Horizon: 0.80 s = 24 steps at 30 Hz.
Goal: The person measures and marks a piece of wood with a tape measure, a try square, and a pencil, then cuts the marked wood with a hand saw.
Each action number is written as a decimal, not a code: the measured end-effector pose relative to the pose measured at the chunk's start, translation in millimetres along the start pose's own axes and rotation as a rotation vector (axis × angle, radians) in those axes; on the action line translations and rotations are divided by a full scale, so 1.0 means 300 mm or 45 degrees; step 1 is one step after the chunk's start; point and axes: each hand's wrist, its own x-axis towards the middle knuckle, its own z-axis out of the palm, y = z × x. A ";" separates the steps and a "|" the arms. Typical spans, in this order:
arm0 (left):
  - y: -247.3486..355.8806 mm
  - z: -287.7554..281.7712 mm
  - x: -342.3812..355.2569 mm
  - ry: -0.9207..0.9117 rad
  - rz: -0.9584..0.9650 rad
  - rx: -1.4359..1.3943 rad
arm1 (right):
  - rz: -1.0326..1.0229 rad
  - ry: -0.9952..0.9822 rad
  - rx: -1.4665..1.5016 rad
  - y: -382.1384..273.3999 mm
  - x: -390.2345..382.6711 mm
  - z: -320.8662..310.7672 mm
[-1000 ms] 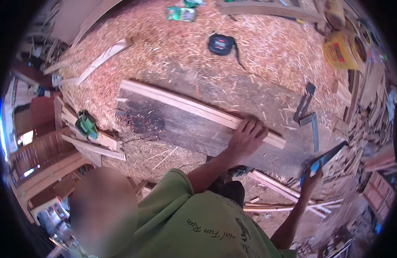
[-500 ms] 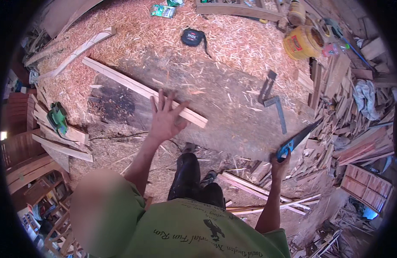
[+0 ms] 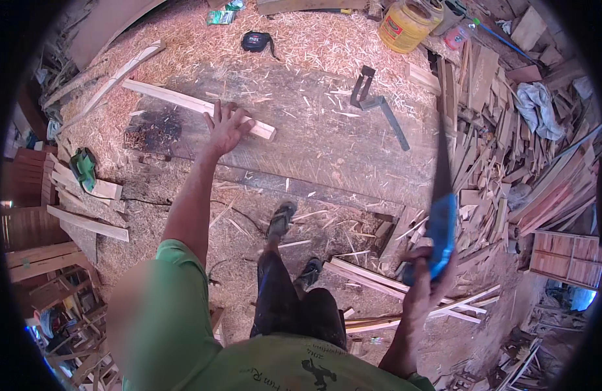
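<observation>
A pale wooden strip [image 3: 167, 95] lies slantwise on a weathered board [image 3: 314, 156]. My left hand [image 3: 229, 129] grips its right part from above, fingers bent over it and somewhat spread. My right hand [image 3: 423, 280] holds a handsaw by its blue handle [image 3: 442, 228], raised close to the camera, with the dark blade [image 3: 442, 163] pointing up the picture. A metal square [image 3: 393, 127] and a dark jointed tool [image 3: 359, 88] lie on the board to the right of the strip.
A black tape measure [image 3: 254, 42], yellow tubs [image 3: 400, 27] and shavings lie at the back. A green tool [image 3: 83, 169] with a cord sits at left. Offcuts [image 3: 483, 163] are heaped at right. My feet [image 3: 281, 218] stand below the board, near loose strips [image 3: 372, 280].
The saw has risen toward the camera and its blade has swung to point up the picture. My left hand and the strip have moved up and left in the shifted view.
</observation>
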 end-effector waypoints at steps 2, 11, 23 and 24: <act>0.034 -0.012 0.005 -0.085 -0.031 -0.029 | 0.088 -0.085 0.114 0.017 -0.041 0.076; -0.083 -0.063 -0.070 -0.058 0.079 0.071 | 0.169 -0.447 -0.132 0.196 -0.156 0.400; -0.112 -0.087 -0.142 -0.145 -0.121 0.046 | 0.000 -0.546 -0.134 0.209 -0.270 0.555; -0.114 -0.087 -0.151 -0.168 -0.114 0.084 | -0.002 -0.547 -0.132 0.210 -0.272 0.571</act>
